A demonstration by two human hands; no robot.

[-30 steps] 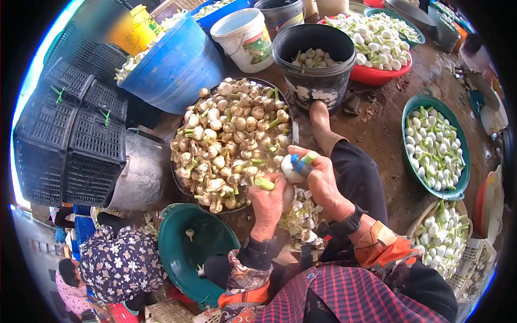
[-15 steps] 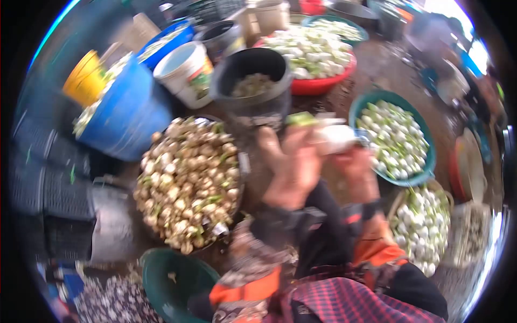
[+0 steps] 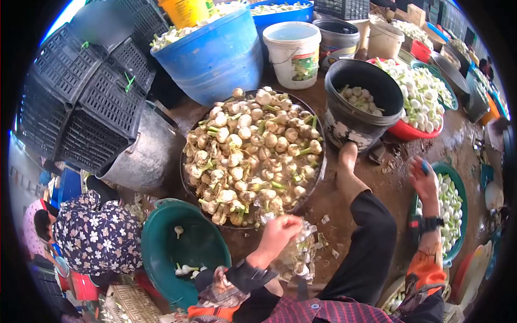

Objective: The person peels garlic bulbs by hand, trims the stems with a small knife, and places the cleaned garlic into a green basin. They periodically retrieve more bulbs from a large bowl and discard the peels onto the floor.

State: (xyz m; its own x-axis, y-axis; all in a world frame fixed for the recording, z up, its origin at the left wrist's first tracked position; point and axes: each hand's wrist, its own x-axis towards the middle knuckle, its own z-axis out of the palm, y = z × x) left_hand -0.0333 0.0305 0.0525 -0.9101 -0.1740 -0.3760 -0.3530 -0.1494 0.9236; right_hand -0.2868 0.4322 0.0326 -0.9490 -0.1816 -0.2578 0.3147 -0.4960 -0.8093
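Two hands, working well apart. The left hand (image 3: 277, 232) has its fingers curled loosely downward, tips at the near edge of the big pan (image 3: 182, 172) heaped with unpeeled bulbs (image 3: 253, 156), just above the pile of peelings (image 3: 299, 258); I cannot tell whether they pinch anything. The right hand (image 3: 424, 183) is out over the green basin (image 3: 464, 226) of white peeled bulbs (image 3: 449, 199), fingers folded round a small blue tool (image 3: 425, 167). A bare foot (image 3: 347, 172) rests between the pan and the black bucket (image 3: 358, 116).

Left hand (image 3: 278, 230) reaches forward, right hand (image 3: 424, 180) stretched sideways.
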